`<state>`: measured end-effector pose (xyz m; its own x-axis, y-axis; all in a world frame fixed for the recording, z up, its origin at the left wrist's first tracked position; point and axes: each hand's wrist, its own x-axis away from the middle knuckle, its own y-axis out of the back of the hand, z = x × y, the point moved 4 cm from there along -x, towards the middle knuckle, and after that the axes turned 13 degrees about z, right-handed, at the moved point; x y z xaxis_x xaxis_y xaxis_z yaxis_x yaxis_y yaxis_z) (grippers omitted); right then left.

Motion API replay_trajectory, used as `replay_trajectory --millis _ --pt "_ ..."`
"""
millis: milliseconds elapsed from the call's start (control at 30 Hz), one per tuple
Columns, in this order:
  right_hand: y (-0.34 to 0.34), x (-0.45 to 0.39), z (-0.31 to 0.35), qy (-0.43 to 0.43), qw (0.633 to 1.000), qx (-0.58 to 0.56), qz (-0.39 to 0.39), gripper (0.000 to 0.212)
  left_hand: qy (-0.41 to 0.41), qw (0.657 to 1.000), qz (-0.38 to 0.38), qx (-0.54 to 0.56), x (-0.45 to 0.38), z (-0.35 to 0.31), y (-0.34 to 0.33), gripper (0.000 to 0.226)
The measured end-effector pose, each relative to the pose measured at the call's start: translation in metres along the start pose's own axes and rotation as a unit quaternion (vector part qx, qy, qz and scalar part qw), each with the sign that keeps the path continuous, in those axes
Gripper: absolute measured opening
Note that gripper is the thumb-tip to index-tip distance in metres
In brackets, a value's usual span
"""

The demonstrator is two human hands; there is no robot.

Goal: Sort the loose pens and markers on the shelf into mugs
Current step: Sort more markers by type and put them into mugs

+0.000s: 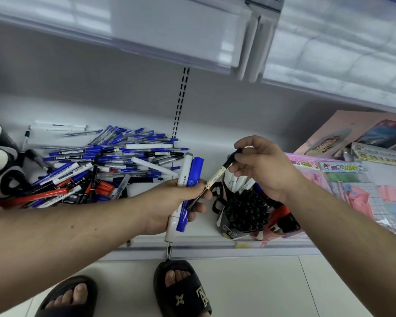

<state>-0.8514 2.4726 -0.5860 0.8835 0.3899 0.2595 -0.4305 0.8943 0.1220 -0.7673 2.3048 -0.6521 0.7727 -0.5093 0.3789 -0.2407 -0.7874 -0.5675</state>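
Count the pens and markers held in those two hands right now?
3: a white marker and a blue marker gripped in the left hand, plus a thin pen pinched by both hands, the right hand at its tip.

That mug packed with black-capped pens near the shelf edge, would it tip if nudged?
Probably yes: the mug already leans toward the shelf edge, and its black-capped pens stick out above the rim, so it looks top-heavy. Packed that full, it likely feels heavy for its size.

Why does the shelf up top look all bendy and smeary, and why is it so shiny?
In the head view the wide lens curves the upper shelf; its glossy front reflects light in soft streaks. The pen pile and both hands, left hand and right hand, look sharper, with soft shadows.
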Motion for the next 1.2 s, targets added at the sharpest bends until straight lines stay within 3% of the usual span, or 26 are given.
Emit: replay_trajectory --millis 300,533,667,800,967,1200 --pt "-0.019 -0.009 -0.004 -0.011 0.998 -0.065 0.003 0.017 -0.015 0.998 -0.065 -0.017 0.015 0.000 0.029 0.019" --pt "-0.082 -0.030 0.006 -0.037 0.994 -0.098 0.026 0.013 -0.024 0.987 -0.150 -0.059 0.065 -0.006 0.079 0.016" --pt "-0.116 -0.044 0.020 -0.025 0.992 -0.121 0.007 0.014 -0.041 0.978 -0.203 -0.023 0.104 0.003 0.117 0.010" --pt "-0.161 -0.056 0.034 0.001 0.995 -0.102 0.022 0.014 -0.051 0.971 -0.231 0.024 0.140 0.013 0.148 0.006" --pt "-0.235 -0.069 0.045 0.014 0.996 -0.046 0.069 0.015 -0.067 0.966 -0.242 0.068 0.176 0.027 0.182 0.020" --pt "-0.309 -0.077 0.051 0.049 0.992 0.027 0.113 0.020 -0.124 0.929 -0.329 0.111 0.237 0.044 0.222 0.025"
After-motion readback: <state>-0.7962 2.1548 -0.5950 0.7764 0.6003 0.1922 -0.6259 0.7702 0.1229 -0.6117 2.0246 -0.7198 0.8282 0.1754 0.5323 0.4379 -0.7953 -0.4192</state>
